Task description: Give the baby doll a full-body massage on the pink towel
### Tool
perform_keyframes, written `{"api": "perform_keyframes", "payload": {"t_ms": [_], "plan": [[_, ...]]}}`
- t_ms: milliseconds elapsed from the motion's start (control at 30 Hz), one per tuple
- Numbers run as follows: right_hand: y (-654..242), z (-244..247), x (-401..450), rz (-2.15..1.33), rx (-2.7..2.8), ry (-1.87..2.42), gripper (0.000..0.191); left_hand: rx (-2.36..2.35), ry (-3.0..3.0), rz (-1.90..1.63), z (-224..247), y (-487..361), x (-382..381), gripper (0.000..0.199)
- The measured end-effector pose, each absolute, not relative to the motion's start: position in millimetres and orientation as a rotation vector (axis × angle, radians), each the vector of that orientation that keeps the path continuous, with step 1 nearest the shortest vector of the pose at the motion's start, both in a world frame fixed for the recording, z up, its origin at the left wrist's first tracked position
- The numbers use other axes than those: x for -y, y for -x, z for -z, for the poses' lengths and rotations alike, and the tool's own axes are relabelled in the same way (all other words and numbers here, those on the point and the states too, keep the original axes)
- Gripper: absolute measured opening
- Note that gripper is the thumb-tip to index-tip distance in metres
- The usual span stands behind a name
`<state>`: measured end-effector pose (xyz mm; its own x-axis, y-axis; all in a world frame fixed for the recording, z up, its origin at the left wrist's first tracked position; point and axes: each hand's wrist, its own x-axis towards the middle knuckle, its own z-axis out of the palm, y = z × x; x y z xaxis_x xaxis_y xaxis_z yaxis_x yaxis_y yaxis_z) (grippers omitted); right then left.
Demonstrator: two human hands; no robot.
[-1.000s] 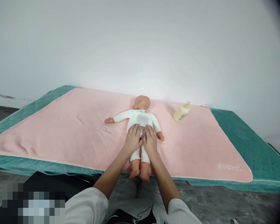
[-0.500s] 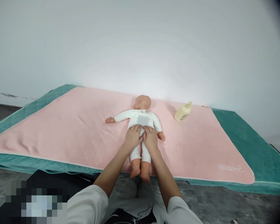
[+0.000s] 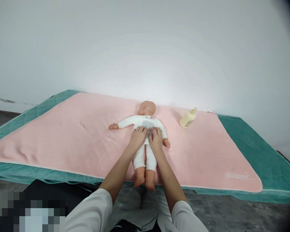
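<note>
A baby doll [image 3: 148, 150] lies face down, its bald head turned to the left, one arm stretched left and the other angled down to the right. It has a white cloth body with a grey rectangular patch [image 3: 148, 124] on the back. My left hand [image 3: 138, 137] rests on the left of the doll's back, fingers bent and gathering the cloth. Beside it, my right hand [image 3: 156, 138] has its fingers curled on the same cloth at the right. Between the two hands the fabric looks bunched. My thumbs are partly hidden.
Under the doll is a pink mat [image 3: 87, 129] on a green padded bed [image 3: 256, 145] against a white wall. A pale yellow pump bottle [image 3: 188, 118] stands on the mat to the doll's right. Something black [image 3: 43, 193] sits below the bed's front edge at left.
Both hands have moved a little up the doll's back toward the grey patch. Their fingers are more curled and the cloth between them is bunched. The whole view has shifted slightly.
</note>
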<state>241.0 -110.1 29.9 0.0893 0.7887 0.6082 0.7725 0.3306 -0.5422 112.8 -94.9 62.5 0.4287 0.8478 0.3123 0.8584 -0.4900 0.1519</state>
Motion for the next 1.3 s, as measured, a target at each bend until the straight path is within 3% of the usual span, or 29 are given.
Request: {"api": "perform_keyframes", "payload": {"t_ms": [233, 567, 867, 1300], "plan": [[-241.2, -30.1, 107.5, -0.047, 1.733, 1.433, 0.035, 1.535, 2.556, 0.856, -45.7, -112.4, 94.3, 0.032], [-239.5, -33.3, 105.4, -0.115, 1.806, 1.534, 0.038, 1.580, 2.683, 0.823, -44.8, -110.1, 89.1, 0.034], [-246.4, -42.4, 94.5, -0.320, 1.672, 1.405, 0.038, 1.621, 2.691, 0.791, -73.2, -111.7, 74.2, 0.026], [-241.3, -37.9, 81.5, -0.174, 1.777, 1.522, 0.039, 1.619, 2.642, 0.793, -67.1, -122.2, 63.6, 0.023]]}}
